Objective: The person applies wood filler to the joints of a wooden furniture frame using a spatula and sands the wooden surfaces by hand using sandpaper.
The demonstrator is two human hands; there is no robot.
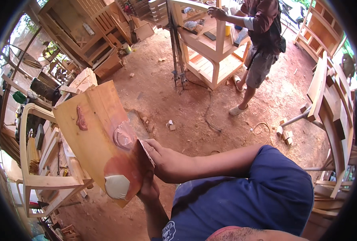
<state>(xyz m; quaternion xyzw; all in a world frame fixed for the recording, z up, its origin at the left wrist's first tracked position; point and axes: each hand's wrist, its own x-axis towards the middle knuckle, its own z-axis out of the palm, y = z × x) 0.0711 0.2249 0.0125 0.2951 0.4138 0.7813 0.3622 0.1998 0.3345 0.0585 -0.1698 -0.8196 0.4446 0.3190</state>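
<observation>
A flat wooden board (86, 148) slants in front of me at the left. My left hand (148, 189) is closed on its near right edge, fingers partly hidden. My right hand (161, 158) pinches a thin flat sheet (147, 154) with a pale edge, held against the board's right side; its exact kind is unclear. Near the sheet, a glossy pinkish-brown lump (123, 137) sits on the board. A smaller reddish-brown smear (81, 119) lies farther left. Toward the near end, a cream-coloured patch (117, 186) borders a reddish stained area.
A wooden chair frame (28, 160) and stacked timber stand at the left. Ahead, another person (262, 44) works beside a tall wooden frame (214, 60). Curved wooden parts (335, 112) rise at the right. A cable (207, 116) and wood offcuts (286, 135) lie on the shaving-strewn floor.
</observation>
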